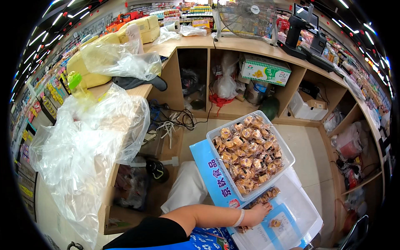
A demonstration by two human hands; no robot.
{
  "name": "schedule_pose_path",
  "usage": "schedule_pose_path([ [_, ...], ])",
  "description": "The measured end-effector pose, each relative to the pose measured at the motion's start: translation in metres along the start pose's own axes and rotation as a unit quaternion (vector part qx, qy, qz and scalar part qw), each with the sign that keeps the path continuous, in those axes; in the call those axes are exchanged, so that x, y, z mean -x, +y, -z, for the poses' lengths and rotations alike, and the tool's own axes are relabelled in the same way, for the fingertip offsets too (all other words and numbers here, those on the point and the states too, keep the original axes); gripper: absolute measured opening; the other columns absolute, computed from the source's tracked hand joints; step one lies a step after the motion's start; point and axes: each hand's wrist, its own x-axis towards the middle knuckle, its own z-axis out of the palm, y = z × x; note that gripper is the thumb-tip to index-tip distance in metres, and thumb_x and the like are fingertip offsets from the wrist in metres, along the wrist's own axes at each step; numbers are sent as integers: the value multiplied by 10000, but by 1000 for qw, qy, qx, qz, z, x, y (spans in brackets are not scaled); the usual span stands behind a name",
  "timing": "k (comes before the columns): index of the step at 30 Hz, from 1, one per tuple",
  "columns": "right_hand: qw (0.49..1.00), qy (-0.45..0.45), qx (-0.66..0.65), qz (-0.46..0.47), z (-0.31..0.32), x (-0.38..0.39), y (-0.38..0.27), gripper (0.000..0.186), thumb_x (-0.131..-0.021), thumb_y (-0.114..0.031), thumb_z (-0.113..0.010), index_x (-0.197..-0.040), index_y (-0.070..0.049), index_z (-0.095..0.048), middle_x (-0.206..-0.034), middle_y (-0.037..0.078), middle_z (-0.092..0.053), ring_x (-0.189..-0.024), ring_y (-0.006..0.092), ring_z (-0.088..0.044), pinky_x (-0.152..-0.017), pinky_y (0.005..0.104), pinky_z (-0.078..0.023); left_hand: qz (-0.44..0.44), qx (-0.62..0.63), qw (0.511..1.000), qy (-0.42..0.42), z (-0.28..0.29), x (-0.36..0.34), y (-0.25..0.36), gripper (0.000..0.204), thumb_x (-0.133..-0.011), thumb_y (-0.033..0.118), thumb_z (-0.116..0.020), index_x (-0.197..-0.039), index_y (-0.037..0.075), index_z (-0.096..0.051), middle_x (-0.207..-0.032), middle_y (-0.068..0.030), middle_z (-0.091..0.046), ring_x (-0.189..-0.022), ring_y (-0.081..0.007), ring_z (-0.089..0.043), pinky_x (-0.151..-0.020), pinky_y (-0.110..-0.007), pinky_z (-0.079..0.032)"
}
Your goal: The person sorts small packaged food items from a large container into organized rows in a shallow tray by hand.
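Observation:
My left hand (258, 212) reaches over a clear lower tray (304, 208), fingers curled at a row of wrapped snacks (266, 196); what they grip is hidden. One loose wrapped piece (275, 223) lies to the right of it. Above sits a clear plastic tub (291, 160) heaped with individually wrapped golden-brown snacks (246, 154), on a blue printed box (200, 154). A small patch of my right hand (296, 248) shows at the lower edge, fingers out of sight.
A curved wooden counter (191, 43) surrounds me, its cubbies holding bags, cables and a green-white carton (265, 68). On top are a fan (243, 23), a till (304, 41) and cream bundles (77, 71). Loose plastic sheeting (83, 150) drapes the left side. Store shelves stand beyond.

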Motion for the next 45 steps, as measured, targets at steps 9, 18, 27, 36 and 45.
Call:
schedule_pose_path([
  [9, 1000, 15, -13, 5, 0, 8, -5, 273, -803, -219, -742, -1015, -65, -666, -911, 105, -665, -841, 261, -630, -714, 365, -500, 5, -30, 999, 34, -14, -8, 1, 635, -910, 259, -509, -1454, -55, -418, -1600, -269, -207, -1467, -408, -252, -1066, -404, -396],
  [18, 999, 19, -25, 11, -1, 12, -10, 257, -822, -213, -725, -1018, -61, -661, -896, 98, -659, -820, 245, -624, -696, 356, -495, 4, -23, 999, 23, -17, -12, 1, 654, -913, 257, -508, -1468, -66, -387, -1607, -269, -184, -1479, -407, -227, -1066, -419, -395],
  [27, 999, 21, -39, 18, -3, 16, -10, 241, -840, -207, -707, -1022, -56, -655, -881, 91, -652, -800, 228, -618, -678, 347, -490, 21, -46, 998, 36, -22, -14, 3, 652, -945, 342, -521, -1485, 0, -395, -1617, -200, -216, -1473, -380, -242, -995, -466, -425],
  [36, 998, 25, -51, 28, -3, 20, -9, 226, -859, -201, -689, -1025, -52, -650, -866, 84, -646, -779, 211, -612, -660, 338, -485, -1, -37, 999, 15, -3, 1, 1, 611, -952, 265, -457, -1485, -26, -389, -1605, -249, -212, -1467, -400, -263, -1084, -406, -394],
  [45, 997, 32, -58, 28, -2, 22, -10, 212, -878, -195, -671, -1028, -48, -645, -850, 77, -640, -758, 194, -607, -643, 329, -480, 9, -60, 997, 52, -30, -18, 2, 595, -945, 322, -512, -1455, 19, -461, -1607, -205, -243, -1466, -399, -254, -1007, -508, -421],
])
